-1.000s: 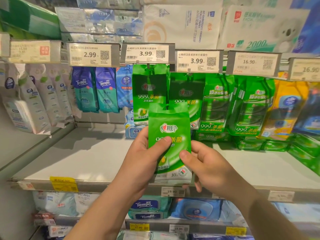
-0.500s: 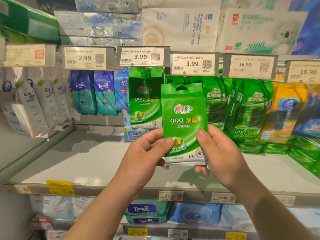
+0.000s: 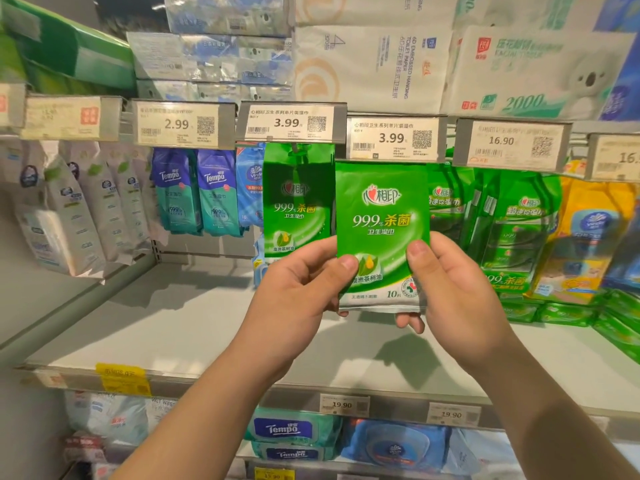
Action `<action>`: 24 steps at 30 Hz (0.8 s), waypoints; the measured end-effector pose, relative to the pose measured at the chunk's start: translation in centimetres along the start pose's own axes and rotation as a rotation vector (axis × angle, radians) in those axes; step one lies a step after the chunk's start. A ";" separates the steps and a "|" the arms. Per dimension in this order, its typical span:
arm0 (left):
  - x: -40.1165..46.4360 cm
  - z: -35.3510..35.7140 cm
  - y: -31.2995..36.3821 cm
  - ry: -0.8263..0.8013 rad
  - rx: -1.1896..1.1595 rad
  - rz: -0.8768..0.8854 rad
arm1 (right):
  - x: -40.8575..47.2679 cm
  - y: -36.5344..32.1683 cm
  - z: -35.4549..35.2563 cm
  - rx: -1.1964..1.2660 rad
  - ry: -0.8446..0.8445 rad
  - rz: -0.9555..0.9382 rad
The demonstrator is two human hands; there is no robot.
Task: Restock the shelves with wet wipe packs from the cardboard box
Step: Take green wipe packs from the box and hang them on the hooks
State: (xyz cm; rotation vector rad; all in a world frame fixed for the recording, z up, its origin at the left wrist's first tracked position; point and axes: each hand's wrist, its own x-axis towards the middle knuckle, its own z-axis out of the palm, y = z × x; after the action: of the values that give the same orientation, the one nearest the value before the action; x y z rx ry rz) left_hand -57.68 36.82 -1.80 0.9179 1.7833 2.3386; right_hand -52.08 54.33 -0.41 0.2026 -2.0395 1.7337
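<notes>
A small green wet wipe pack (image 3: 381, 220) is held upright in front of the hanging row, its top edge just under the second 3.99 price tag (image 3: 393, 138). My left hand (image 3: 301, 289) pinches its lower left corner with thumb on the front. My right hand (image 3: 450, 289) pinches its lower right side, fingers behind the pack. An identical green pack (image 3: 294, 202) hangs on the hook to its left. The cardboard box is not in view.
Blue Tempo packs (image 3: 194, 192) and white packs (image 3: 69, 209) hang at left. Larger green packs (image 3: 512, 230) and a yellow pack (image 3: 585, 237) hang at right. The grey shelf (image 3: 173, 323) runs below. Tissue bundles (image 3: 374, 60) sit above.
Both hands have raised the green pack from low over the shelf to the hook row, shifting it right and up until its top meets the second 3.99 tag.
</notes>
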 end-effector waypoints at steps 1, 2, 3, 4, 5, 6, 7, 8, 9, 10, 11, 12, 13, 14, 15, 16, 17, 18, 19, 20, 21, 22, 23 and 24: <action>0.2 0.1 0.0 0.000 -0.004 -0.004 | 0.1 0.1 0.0 -0.001 0.003 0.003; 0.3 0.1 -0.1 0.004 -0.008 -0.012 | 0.3 0.2 0.1 0.004 0.008 0.008; 0.5 0.2 -0.3 0.017 -0.009 -0.023 | 0.4 0.4 0.1 0.010 0.010 0.016; 0.6 0.2 -0.5 0.030 -0.005 -0.037 | 0.6 0.6 0.1 0.011 0.014 0.028; 0.7 0.2 -0.8 0.042 0.001 -0.051 | 0.7 0.8 0.1 0.006 0.019 0.041; 0.7 0.1 -1.1 0.050 0.005 -0.066 | 0.8 1.0 0.1 0.001 0.026 0.053; 0.7 0.1 -1.3 0.055 0.012 -0.078 | 0.8 1.2 0.0 0.000 0.032 0.058; 0.8 0.0 -1.5 0.058 0.020 -0.084 | 0.8 1.5 0.0 0.003 0.035 0.058; 0.8 0.0 -1.7 0.065 0.029 -0.086 | 0.8 1.7 0.0 0.009 0.036 0.056; 0.8 0.1 -1.8 0.076 0.033 -0.091 | 0.8 1.9 -0.1 0.014 0.037 0.054; 0.8 0.1 -2.0 0.092 0.028 -0.103 | 0.8 2.2 -0.1 0.024 0.039 0.053; 0.8 0.1 -2.1 0.100 0.019 -0.115 | 0.9 2.5 -0.1 0.031 0.040 0.055; 0.7 0.0 -2.3 0.098 0.012 -0.125 | 0.9 2.7 -0.1 0.031 0.037 0.059; 0.6 0.0 -2.5 0.087 0.010 -0.137 | 0.8 3.0 -0.2 0.015 0.032 0.067; 0.6 0.0 -2.6 0.081 0.011 -0.154 | 0.7 3.3 -0.2 -0.015 0.025 0.081; 0.5 0.0 -2.7 0.082 0.010 -0.170 | 0.7 3.5 -0.2 -0.046 0.014 0.096; 0.5 0.0 -2.8 0.091 0.010 -0.184 | 0.6 3.7 -0.2 -0.072 0.004 0.108; 0.6 0.1 -2.8 0.100 0.013 -0.190 | 0.7 3.8 -0.1 -0.086 0.001 0.117; 0.7 0.1 -2.8 0.108 0.023 -0.188 | 0.8 3.9 -0.1 -0.089 0.006 0.124; 0.9 0.3 -2.7 0.113 0.038 -0.183 | 1.0 3.9 -0.1 -0.084 0.014 0.134; 1.1 0.4 -2.6 0.122 0.055 -0.181 | 1.3 4.0 -0.1 -0.077 0.022 0.145; 1.2 0.6 -2.5 0.131 0.069 -0.181 | 1.6 4.0 0.0 -0.073 0.030 0.158; 1.3 0.7 -2.5 0.141 0.081 -0.184 | 1.8 4.1 0.0 -0.073 0.034 0.170; 1.4 0.9 -2.6 0.150 0.089 -0.190 | 1.9 4.3 0.0 -0.076 0.034 0.179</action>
State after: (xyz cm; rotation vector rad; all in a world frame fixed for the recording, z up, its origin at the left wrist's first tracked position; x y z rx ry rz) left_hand -59.17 38.94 -3.40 0.5651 1.9476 2.2790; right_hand -55.44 55.52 -3.43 -0.0342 -2.1502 1.7461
